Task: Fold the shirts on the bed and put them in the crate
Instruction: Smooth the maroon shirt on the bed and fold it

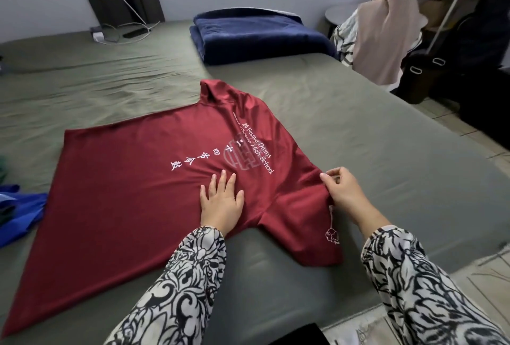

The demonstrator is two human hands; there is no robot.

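Pressing smooth maroon shirt [132, 206], left hand [220, 202] lies flat; right hand [342, 190] pinches its sleeve.

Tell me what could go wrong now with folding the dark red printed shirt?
1. The right hand pinches only the shoulder edge of the dark red printed shirt; the thin fabric may slip out.
2. The near sleeve lies close to the green-sheeted bed's edge and may slide off.
3. Wrinkles beside the flat left hand could get folded in.
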